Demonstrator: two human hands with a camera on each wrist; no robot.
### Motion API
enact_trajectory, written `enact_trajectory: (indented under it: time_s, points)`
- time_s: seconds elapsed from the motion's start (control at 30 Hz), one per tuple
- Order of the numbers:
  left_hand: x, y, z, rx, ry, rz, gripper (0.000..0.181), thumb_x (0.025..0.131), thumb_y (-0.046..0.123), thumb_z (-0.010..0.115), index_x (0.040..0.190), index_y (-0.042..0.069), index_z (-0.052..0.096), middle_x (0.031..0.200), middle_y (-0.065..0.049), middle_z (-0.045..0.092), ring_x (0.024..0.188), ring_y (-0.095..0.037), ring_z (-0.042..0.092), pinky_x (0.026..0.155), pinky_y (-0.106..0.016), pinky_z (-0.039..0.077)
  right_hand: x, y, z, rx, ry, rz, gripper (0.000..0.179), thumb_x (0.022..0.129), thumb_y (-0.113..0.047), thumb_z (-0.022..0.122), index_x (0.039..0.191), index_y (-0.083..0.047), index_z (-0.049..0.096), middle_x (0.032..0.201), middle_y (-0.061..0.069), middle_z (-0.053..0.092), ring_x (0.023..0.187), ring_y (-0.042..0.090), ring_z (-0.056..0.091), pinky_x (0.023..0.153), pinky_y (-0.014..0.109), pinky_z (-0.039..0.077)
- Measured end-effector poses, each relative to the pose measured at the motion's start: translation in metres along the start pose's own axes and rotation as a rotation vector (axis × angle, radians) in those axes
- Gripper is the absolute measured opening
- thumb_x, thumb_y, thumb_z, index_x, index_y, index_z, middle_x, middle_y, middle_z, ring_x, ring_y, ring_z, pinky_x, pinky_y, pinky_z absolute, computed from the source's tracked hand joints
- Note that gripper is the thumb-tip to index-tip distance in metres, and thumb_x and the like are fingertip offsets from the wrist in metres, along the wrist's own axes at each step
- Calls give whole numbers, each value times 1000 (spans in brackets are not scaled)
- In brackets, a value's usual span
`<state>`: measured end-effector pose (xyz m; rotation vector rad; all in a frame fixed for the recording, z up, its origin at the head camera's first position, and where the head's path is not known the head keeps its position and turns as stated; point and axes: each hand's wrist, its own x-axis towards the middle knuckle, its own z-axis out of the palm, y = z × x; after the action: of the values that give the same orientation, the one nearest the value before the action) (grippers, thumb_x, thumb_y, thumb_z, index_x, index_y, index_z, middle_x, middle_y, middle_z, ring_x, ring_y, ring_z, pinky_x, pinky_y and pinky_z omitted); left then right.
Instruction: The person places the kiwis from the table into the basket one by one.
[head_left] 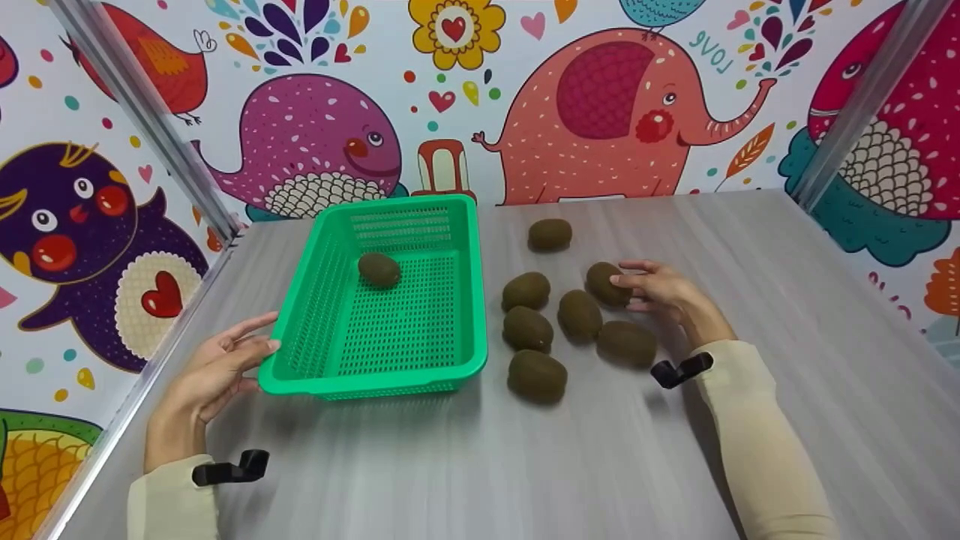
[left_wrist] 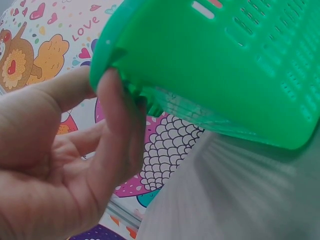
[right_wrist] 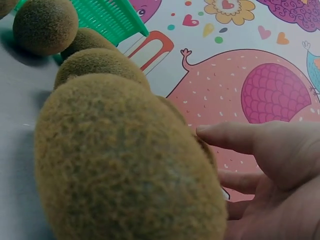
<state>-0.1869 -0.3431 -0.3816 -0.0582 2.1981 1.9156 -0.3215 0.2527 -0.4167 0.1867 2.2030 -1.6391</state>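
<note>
My left hand [head_left: 217,371] holds the near left corner of a green plastic basket [head_left: 397,386], thumb and fingers pinching its rim in the left wrist view. Inside the basket lies one brown kiwi [head_left: 379,270]. To the right, my right hand [head_left: 664,292] is at another kiwi [head_left: 604,283], its thumb over the fruit's right side and the other fingers reaching along the far side. In the right wrist view a nearer kiwi [right_wrist: 125,165] hides most of that fruit; the thumb [right_wrist: 225,137] and fingers look straight.
Several more kiwis, among them a far one [head_left: 550,235] and a near one [head_left: 537,376], lie on the grey table [head_left: 450,472] right of the basket. Behind stands a wall [head_left: 517,90] printed with cartoon animals, and metal posts [head_left: 862,97] rise at the back corners.
</note>
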Motion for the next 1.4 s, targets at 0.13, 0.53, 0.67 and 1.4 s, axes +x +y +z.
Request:
enact_trajectory:
  time_s: [0.13, 0.53, 0.67, 1.4]
  points:
    - [1, -1, 0, -1, -4, 1, 56, 100, 20, 62, 150, 15, 38, 109, 11, 71, 93, -9, 72, 70, -31, 63, -3, 0, 1, -34, 4, -7, 73, 96, -33, 68, 154, -5, 35, 114, -4, 62, 105, 12, 59, 92, 25, 59]
    - [-1, 0, 0, 0, -1, -7, 53, 100, 20, 62, 148, 18, 40, 109, 11, 71, 93, -9, 72, 72, -31, 64, -4, 0, 2, -27, 43, 2, 69, 94, -25, 68, 149, 2, 34, 129, 10, 50, 101, 17, 52, 87, 24, 58]
    - [0, -1, 0, -2, -6, -7, 52, 100, 20, 62, 148, 18, 40, 110, 11, 71, 94, -9, 73, 72, -31, 64, -5, -1, 0, -9, 26, 13, 71, 95, -29, 68, 150, 0, 34, 139, 14, 46, 111, 22, 52, 96, 29, 57]
    - [0, 0, 0, 12, -6, -6, 58, 100, 21, 62, 151, 14, 36, 109, 10, 71, 93, -9, 73, 73, -32, 64, -12, -20, 1, 456, -126, 11, 42, 98, -19, 66, 132, -11, 43, 117, 2, 53, 100, 14, 63, 118, 43, 42]
